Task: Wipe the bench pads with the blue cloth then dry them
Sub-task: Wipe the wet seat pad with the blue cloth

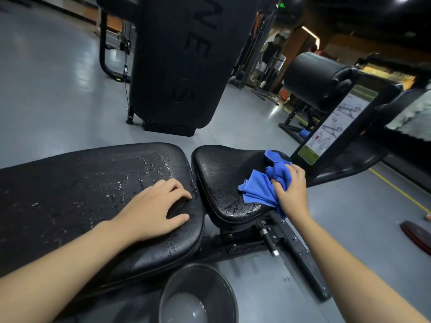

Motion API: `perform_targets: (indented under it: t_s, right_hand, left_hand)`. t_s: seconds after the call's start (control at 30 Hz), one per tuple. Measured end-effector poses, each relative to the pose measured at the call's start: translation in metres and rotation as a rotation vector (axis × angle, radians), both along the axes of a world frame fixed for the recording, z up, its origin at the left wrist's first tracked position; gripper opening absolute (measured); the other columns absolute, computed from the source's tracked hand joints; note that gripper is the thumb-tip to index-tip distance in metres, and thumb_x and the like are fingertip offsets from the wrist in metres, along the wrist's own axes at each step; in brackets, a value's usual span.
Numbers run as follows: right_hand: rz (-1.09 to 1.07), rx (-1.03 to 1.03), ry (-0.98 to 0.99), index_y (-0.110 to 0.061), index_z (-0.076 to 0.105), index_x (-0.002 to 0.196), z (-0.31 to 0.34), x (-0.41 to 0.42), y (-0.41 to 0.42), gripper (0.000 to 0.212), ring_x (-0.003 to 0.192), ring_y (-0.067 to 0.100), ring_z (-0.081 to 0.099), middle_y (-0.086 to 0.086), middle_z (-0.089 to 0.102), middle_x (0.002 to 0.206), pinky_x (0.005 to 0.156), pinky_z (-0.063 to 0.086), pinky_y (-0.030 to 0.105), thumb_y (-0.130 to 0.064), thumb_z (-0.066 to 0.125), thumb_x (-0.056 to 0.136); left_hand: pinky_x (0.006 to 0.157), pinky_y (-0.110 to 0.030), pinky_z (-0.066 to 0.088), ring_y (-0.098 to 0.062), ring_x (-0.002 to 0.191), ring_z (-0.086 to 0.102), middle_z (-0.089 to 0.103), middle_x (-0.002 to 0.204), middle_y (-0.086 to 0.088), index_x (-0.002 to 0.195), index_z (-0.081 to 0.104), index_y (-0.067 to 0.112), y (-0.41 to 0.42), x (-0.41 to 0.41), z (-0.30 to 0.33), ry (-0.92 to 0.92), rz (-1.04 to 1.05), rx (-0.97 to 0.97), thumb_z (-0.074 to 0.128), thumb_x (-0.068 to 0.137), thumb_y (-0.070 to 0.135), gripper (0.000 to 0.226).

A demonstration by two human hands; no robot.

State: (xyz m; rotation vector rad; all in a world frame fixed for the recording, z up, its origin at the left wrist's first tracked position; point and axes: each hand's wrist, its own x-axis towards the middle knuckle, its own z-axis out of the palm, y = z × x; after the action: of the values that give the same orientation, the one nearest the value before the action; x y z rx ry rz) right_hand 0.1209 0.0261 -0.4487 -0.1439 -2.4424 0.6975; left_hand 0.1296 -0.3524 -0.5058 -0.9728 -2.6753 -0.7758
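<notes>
Grey gym floor (58, 89) spreads past black machines (177, 66), with a wet two-pad bench in front running left to right. Its long pad (81, 194) lies left and the smaller seat pad (224, 183) right, a bowl (198, 294) near below them. Left hand (156, 206) rests on the long pad's right end, fingers loosely bent; right hand (291, 192) grips the bunched cloth (263, 183) on the seat's right edge.

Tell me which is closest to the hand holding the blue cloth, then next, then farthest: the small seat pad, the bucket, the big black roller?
From the right hand, in the head view:
1. Seat pad: right under the hand and the cloth.
2. Bucket: on the floor, nearer the person, to the hand's left.
3. Roller: on the machine beyond the bench, farthest.
</notes>
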Motion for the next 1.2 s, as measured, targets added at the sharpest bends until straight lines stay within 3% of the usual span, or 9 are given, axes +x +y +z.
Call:
perform_targets:
  t_s: [0.13,0.17,0.27,0.33,0.5,0.63,0.8,1.0,1.2]
  right_hand:
    - [0.126,-0.263,0.051,-0.01,0.044,0.139,-0.025,0.029,-0.028,0.068,0.13,0.006,0.046,-0.035,0.042,0.132,0.114,0.036,0.034,-0.035,0.057,0.077]
    - [0.143,-0.302,0.047,-0.011,0.04,0.141,-0.031,0.035,-0.032,0.07,0.131,0.007,0.047,-0.033,0.042,0.134,0.115,0.036,0.037,-0.035,0.059,0.078]
    - [0.183,-0.36,0.015,-0.023,0.032,0.145,-0.045,0.048,-0.04,0.077,0.136,0.02,0.046,-0.005,0.043,0.147,0.114,0.036,0.052,-0.039,0.068,0.079]
    - [0.213,-0.341,-0.01,-0.028,0.028,0.147,-0.049,0.057,-0.046,0.089,0.139,0.023,0.043,-0.001,0.037,0.151,0.113,0.036,0.055,-0.047,0.075,0.073]
    - [0.299,-0.069,-0.038,-0.053,0.029,0.141,-0.046,0.076,-0.072,0.099,0.143,0.029,0.035,0.004,0.025,0.155,0.115,0.034,0.053,-0.052,0.083,0.057]
    - [0.273,0.524,0.097,-0.014,0.05,0.13,-0.046,0.068,-0.104,0.088,0.126,0.041,0.046,0.017,0.04,0.142,0.107,0.038,0.054,-0.058,0.078,0.059]
    - [0.281,0.809,-0.029,-0.01,0.057,0.125,-0.036,0.043,-0.136,0.086,0.115,0.039,0.05,0.019,0.049,0.134,0.099,0.042,0.052,-0.046,0.083,0.051]
    - [0.323,0.893,-0.119,-0.011,0.053,0.129,-0.028,0.034,-0.14,0.089,0.118,0.038,0.048,0.018,0.046,0.137,0.103,0.04,0.048,-0.044,0.079,0.051]
    - [0.434,0.804,-0.082,-0.011,0.057,0.126,-0.025,0.045,-0.119,0.08,0.11,0.035,0.05,0.016,0.05,0.132,0.1,0.041,0.044,-0.041,0.077,0.054]
  left_hand:
    - [0.094,-0.028,0.041,-0.003,0.111,0.04,0.039,0.123,0.024,0.127,0.047,0.045,0.001,0.0,0.0,0.005,0.007,0.0,0.049,0.088,0.063,0.043]
    - [0.092,-0.028,0.04,-0.003,0.111,0.04,0.04,0.123,0.024,0.127,0.048,0.045,0.001,0.001,0.0,0.008,0.01,0.001,0.05,0.089,0.062,0.042]
    - [0.09,-0.028,0.039,-0.005,0.111,0.041,0.041,0.123,0.022,0.127,0.049,0.044,0.002,0.001,0.0,0.001,0.013,0.0,0.052,0.089,0.06,0.041]
    - [0.09,-0.028,0.038,-0.006,0.111,0.041,0.042,0.123,0.021,0.127,0.049,0.043,0.002,0.001,0.0,-0.005,0.014,-0.002,0.053,0.09,0.06,0.041]
    - [0.089,-0.027,0.036,-0.006,0.112,0.041,0.042,0.123,0.02,0.127,0.049,0.043,0.003,0.001,0.001,-0.009,0.015,-0.009,0.053,0.09,0.059,0.041]
    - [0.091,-0.028,0.037,-0.007,0.112,0.041,0.043,0.123,0.019,0.128,0.05,0.042,0.002,0.001,0.001,-0.011,0.009,-0.011,0.053,0.089,0.061,0.044]
    - [0.091,-0.027,0.037,-0.006,0.11,0.041,0.043,0.123,0.019,0.128,0.05,0.042,0.001,0.001,0.001,-0.037,0.013,-0.012,0.035,0.079,0.071,0.059]
    - [0.094,-0.029,0.038,-0.006,0.111,0.041,0.042,0.123,0.02,0.129,0.051,0.042,0.001,0.002,0.002,-0.047,0.011,-0.011,0.036,0.078,0.071,0.06]
    - [0.096,-0.032,0.041,-0.005,0.111,0.041,0.042,0.122,0.021,0.127,0.051,0.044,0.003,0.002,0.005,-0.067,0.022,-0.009,0.035,0.077,0.072,0.061]
